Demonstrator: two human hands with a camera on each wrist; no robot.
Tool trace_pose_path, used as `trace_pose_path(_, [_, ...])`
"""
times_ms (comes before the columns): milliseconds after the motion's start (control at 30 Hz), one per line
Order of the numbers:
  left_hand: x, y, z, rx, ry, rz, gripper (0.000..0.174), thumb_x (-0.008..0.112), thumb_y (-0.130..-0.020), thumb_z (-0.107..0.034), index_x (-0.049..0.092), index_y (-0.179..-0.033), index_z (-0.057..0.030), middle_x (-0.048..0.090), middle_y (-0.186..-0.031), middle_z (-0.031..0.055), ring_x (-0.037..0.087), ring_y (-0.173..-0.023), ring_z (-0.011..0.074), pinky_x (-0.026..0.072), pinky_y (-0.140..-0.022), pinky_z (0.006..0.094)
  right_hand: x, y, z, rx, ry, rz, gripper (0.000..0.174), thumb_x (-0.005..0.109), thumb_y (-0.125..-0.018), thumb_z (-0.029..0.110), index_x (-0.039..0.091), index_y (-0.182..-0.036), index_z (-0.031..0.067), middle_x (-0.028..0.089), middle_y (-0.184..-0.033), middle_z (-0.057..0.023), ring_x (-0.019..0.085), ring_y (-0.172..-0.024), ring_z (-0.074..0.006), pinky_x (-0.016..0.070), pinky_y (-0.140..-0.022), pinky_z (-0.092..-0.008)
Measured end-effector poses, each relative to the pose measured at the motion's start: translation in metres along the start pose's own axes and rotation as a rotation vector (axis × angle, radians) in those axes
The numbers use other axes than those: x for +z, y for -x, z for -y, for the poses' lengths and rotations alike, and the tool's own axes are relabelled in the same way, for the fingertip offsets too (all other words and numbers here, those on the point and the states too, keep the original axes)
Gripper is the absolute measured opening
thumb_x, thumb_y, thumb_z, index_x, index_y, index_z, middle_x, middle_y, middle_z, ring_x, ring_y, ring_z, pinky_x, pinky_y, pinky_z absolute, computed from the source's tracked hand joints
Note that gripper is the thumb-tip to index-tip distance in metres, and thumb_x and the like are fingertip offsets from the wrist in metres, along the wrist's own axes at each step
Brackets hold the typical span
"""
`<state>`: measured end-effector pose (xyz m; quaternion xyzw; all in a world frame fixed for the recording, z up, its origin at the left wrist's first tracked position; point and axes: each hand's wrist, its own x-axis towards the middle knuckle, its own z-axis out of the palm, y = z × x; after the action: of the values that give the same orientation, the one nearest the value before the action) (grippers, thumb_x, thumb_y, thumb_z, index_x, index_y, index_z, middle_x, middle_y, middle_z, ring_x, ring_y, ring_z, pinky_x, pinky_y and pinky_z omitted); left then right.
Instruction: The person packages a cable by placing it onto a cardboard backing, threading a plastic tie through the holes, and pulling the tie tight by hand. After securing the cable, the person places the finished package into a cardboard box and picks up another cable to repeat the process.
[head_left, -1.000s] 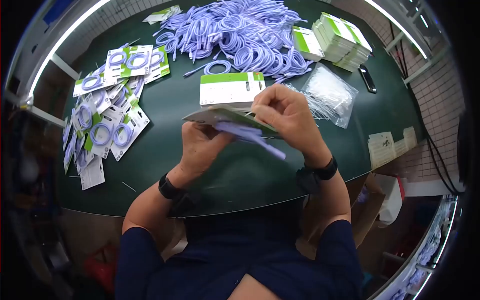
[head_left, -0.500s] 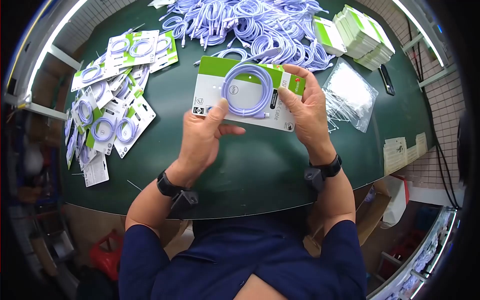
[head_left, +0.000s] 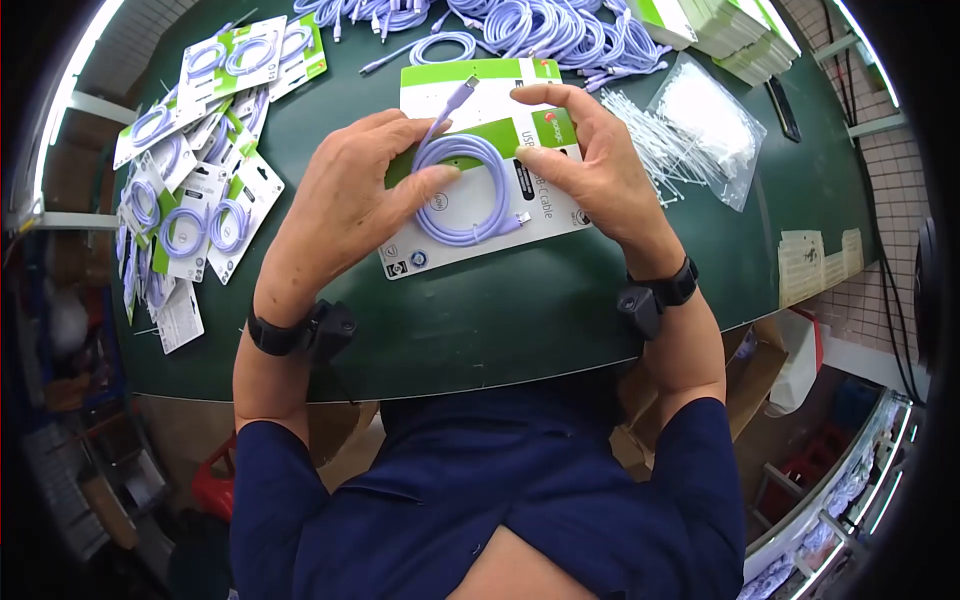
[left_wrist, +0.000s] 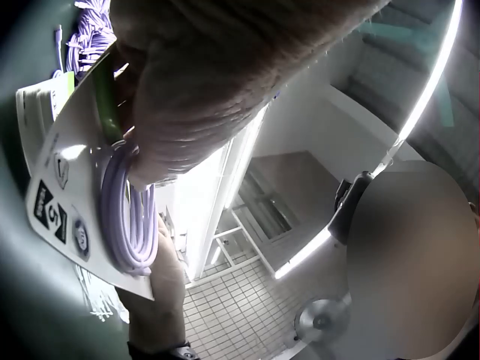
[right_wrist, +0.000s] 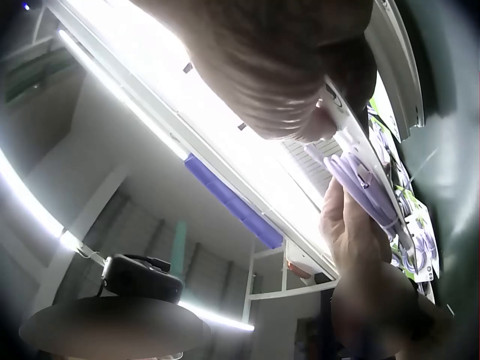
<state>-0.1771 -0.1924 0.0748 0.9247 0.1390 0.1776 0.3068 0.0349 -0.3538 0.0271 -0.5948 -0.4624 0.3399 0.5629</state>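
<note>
A white and green packaging card [head_left: 550,215] printed "USB-C cable" is tilted between both hands. A coiled lilac USB cable [head_left: 503,190] lies on its front, tied at the bottom with a thin white tie, and one plug sticks up past the card's top edge. My left hand [head_left: 345,200] grips the card's upper left side, with the thumb on the coil and the fingers behind. At the right side my right hand [head_left: 610,185] pinches the card, its thumb on the front and its forefinger raised over the top edge. In the left wrist view the coil [left_wrist: 127,214] shows edge-on.
Behind the held card lies a stack of cards [head_left: 425,92]. Cards with cables [head_left: 185,232] pile up at left; loose lilac cables [head_left: 540,30] heap at the back. At right are white zip ties [head_left: 645,145], a clear bag [head_left: 710,130], stacked cards [head_left: 735,35] and a black phone-like object [head_left: 783,108].
The card, earlier edge-on with the right hand pinching at its back, turned its cable side up. The left hand moved from the lower edge to the upper left; the cable's plug now points upward.
</note>
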Motion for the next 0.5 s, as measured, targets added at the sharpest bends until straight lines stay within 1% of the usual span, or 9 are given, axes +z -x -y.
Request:
trace_pose_path(33, [0.002,-0.001,-0.002,-0.074,0.056,0.083,0.037,0.074,-0.097,-0.018,0.074,-0.125,0.0051,0.072,-0.112,0.02,0.071,-0.093,0.0325,0.0552,-0.087,0.039,0.002,0.0,-0.001,0.02,-0.012,0.003,0.05,0.073,-0.095,0.002,0.058,-0.142,-0.001,0.071,-0.125,-0.0129,0.071,-0.104,-0.0123,0.0591,-0.089,-0.0248])
trace_pose_path(67, [0.004,0.0,-0.003,-0.073,0.055,0.093,0.037,0.074,-0.097,-0.018,0.074,-0.125,0.0051,0.072,-0.112,0.02,0.071,-0.093,0.0325,0.0552,-0.087,0.039,0.004,0.0,-0.002,0.039,-0.025,0.007,0.05,0.074,-0.095,0.002,0.058,-0.142,-0.001,0.071,-0.124,-0.0131,0.071,-0.103,-0.0124,0.0591,-0.089,-0.0246])
trace_pose_path(167, [0.012,0.003,-0.002,-0.151,0.065,0.084,0.033,0.07,-0.099,-0.017,0.075,-0.124,0.0038,0.072,-0.105,0.0199,0.071,-0.086,0.033,0.0552,-0.079,0.0406,0.005,0.002,-0.002,0.063,-0.03,0.006,0.051,0.074,-0.095,0.002,0.058,-0.143,-0.001,0.071,-0.122,-0.013,0.071,-0.103,-0.0121,0.0588,-0.088,-0.0243])
trace_pose_path(267, [0.017,0.008,0.001,-0.134,0.099,0.045,0.031,0.07,-0.099,-0.015,0.075,-0.124,0.0025,0.071,-0.103,0.019,0.07,-0.085,0.0337,0.0548,-0.077,0.0412,0.005,0.004,0.0,0.067,0.003,0.016,0.052,0.074,-0.094,0.002,0.058,-0.143,-0.0011,0.072,-0.12,-0.0125,0.071,-0.103,-0.0114,0.0585,-0.086,-0.024])
trace_pose_path(333, [0.018,0.012,0.001,-0.121,0.114,0.013,0.03,0.069,-0.099,-0.014,0.075,-0.125,0.0018,0.07,-0.102,0.0186,0.07,-0.084,0.0341,0.0546,-0.076,0.0415,0.005,0.006,0.004,0.022,0.08,0.02,0.05,0.077,-0.092,0.003,0.063,-0.139,0.0006,0.074,-0.116,-0.0117,0.072,-0.101,-0.0139,0.0585,-0.084,-0.0263])
trace_pose_path(400, [0.018,0.015,0.0,-0.052,0.038,-0.025,0.031,0.072,-0.097,-0.014,0.074,-0.125,0.0003,0.069,-0.098,0.0151,0.068,-0.081,0.0333,0.0545,-0.075,0.0415,0.002,0.002,0.008,-0.03,0.136,0.025,0.049,0.078,-0.09,0.003,0.065,-0.137,0.0014,0.075,-0.115,-0.0114,0.073,-0.1,-0.0152,0.0585,-0.082,-0.0274])
trace_pose_path(433, [0.018,0.015,-0.001,-0.017,0.0,-0.051,0.031,0.073,-0.097,-0.013,0.074,-0.125,-0.0005,0.068,-0.096,0.0134,0.068,-0.08,0.0329,0.0545,-0.074,0.0415,0.002,0.001,0.005,-0.234,0.263,-0.025,0.047,0.081,-0.088,0.004,0.068,-0.133,0.0026,0.075,-0.112,-0.0106,0.072,-0.098,-0.0172,0.0582,-0.081,-0.0291])
trace_pose_path(467, [0.02,0.015,0.0,-0.007,-0.006,-0.076,0.031,0.073,-0.097,-0.013,0.074,-0.125,-0.0005,0.068,-0.096,0.0134,0.068,-0.08,0.0329,0.0545,-0.074,0.0415,0.003,-0.001,0.005,-0.441,0.387,-0.075,0.045,0.083,-0.086,0.005,0.071,-0.129,0.0037,0.076,-0.109,-0.0098,0.072,-0.096,-0.0191,0.0579,-0.08,-0.0308])
trace_pose_path(500, [0.023,0.016,0.001,0.058,-0.071,-0.105,0.032,0.075,-0.095,-0.013,0.074,-0.125,-0.0022,0.068,-0.095,0.0117,0.067,-0.079,0.0319,0.0546,-0.073,0.0413,0.003,-0.002,0.006,-0.645,0.505,-0.125,0.043,0.086,-0.084,0.006,0.074,-0.124,0.0048,0.076,-0.106,-0.009,0.072,-0.094,-0.0211,0.0576,-0.079,-0.0325])
